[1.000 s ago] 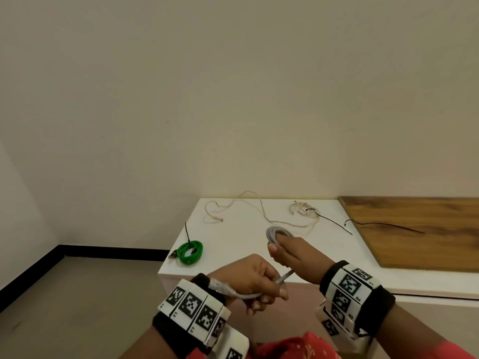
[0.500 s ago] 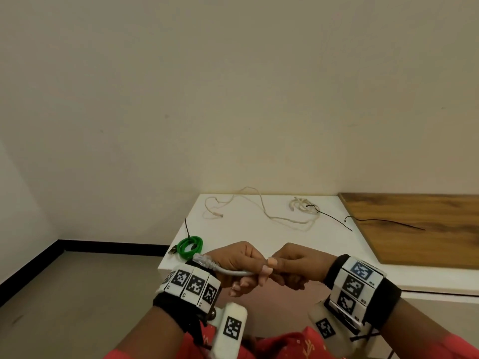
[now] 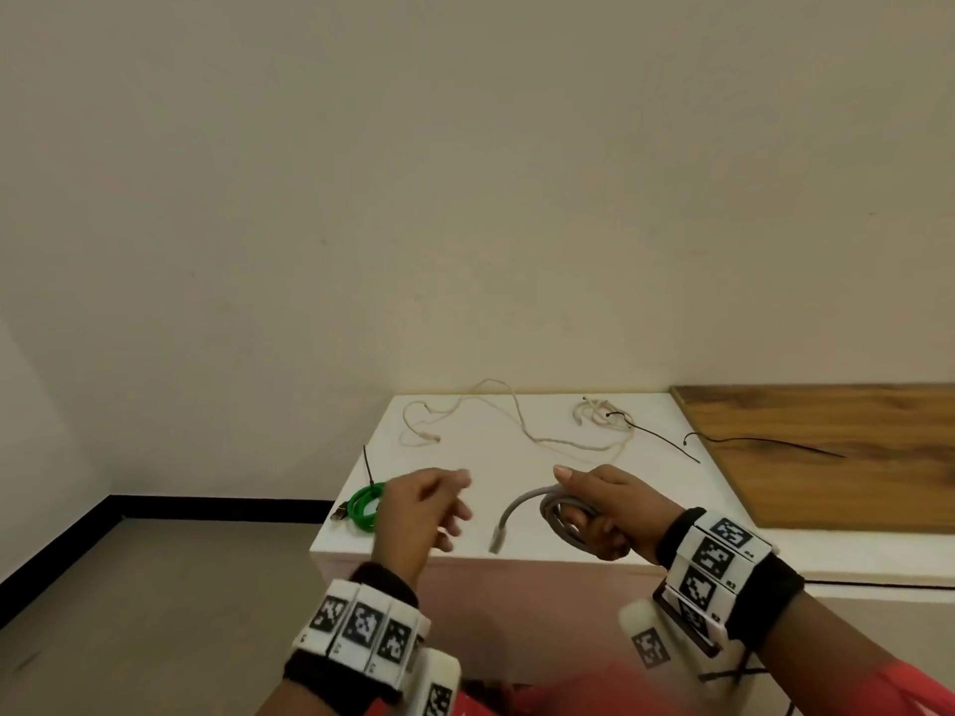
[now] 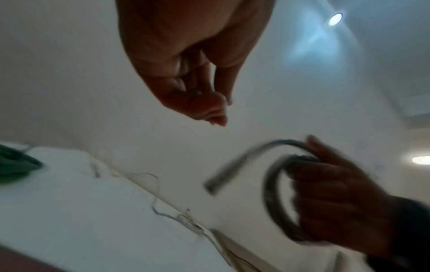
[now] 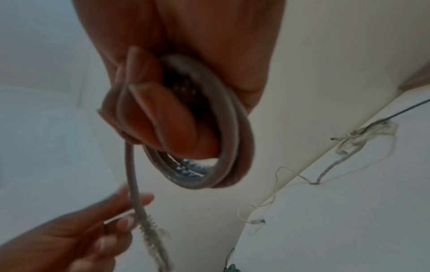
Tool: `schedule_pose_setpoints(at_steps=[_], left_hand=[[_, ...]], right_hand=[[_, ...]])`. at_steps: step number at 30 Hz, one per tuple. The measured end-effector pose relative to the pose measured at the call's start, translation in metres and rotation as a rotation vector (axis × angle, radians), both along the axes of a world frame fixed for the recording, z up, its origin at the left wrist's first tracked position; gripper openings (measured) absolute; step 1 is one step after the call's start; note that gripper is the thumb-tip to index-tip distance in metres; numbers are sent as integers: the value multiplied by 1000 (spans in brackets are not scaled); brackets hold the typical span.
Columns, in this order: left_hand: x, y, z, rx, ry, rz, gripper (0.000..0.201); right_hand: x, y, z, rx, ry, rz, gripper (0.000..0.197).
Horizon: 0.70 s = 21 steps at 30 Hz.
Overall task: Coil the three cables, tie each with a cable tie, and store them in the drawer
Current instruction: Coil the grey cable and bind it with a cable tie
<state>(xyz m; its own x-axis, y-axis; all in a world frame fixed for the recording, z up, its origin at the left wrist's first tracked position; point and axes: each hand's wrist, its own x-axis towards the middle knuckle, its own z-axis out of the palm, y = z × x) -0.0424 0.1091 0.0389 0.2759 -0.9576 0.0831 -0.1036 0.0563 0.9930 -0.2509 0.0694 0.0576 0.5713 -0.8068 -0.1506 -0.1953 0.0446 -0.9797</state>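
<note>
My right hand (image 3: pixel 610 509) grips a coiled grey cable (image 3: pixel 560 514), fingers curled through the loops (image 5: pixel 232 128). The cable's free end with its clear plug (image 3: pixel 496 542) hangs loose to the left. My left hand (image 3: pixel 429 509) hovers a little left of that plug, fingers relaxed and holding nothing. A green cable (image 3: pixel 364 503) lies coiled at the table's left edge with a black tie sticking up from it. At the back of the white table (image 3: pixel 455 457) a beige cable (image 3: pixel 522 426) lies uncoiled.
One black cable tie (image 3: pixel 656 436) lies by the beige cable's bunched end. Another tie (image 3: pixel 765 442) lies on the wooden board (image 3: pixel 827 483) at the right. A wall runs close behind the table, and the floor drops away on the left.
My left hand has let go of the grey cable's end and moved left. The right hand has moved right with the coil, and the plug end now hangs free.
</note>
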Motion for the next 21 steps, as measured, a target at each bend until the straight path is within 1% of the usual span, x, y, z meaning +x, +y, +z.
schedule_pose_setpoints(at_steps=[2,3,5,6,8,9,12,14,15,18,21], left_hand=[[-32,14,4,-66,-43,-148,12],[-44,16,0,-79,-90,-177,21],[-58,14,-9,-98,-225,-180,40],[-61,11,-13,-110,-306,-171,45],[-65,7,-13,-148,-407,-172,44],[-66,6,-11,-161,-406,-185,41],[-68,8,-4,-180,-257,-188,25],[-69,8,-4,-164,-186,-123,16],[-69,8,-5,-149,-167,-85,16],[-70,8,-8,-125,-57,-27,14],[-71,8,-8,-112,76,-41,8]], right_hand=[[-1,-1,0,28,-58,-44,48],[-1,0,1,37,-80,-58,48],[0,1,2,45,-110,-61,49],[0,3,2,55,-122,-49,49],[2,6,1,83,-150,-14,50],[5,6,0,99,-167,7,52],[11,10,0,138,-215,61,55],[13,11,2,136,-227,71,55],[14,12,4,125,-224,62,55],[17,13,7,72,-212,-13,52],[19,12,6,5,-220,-166,52]])
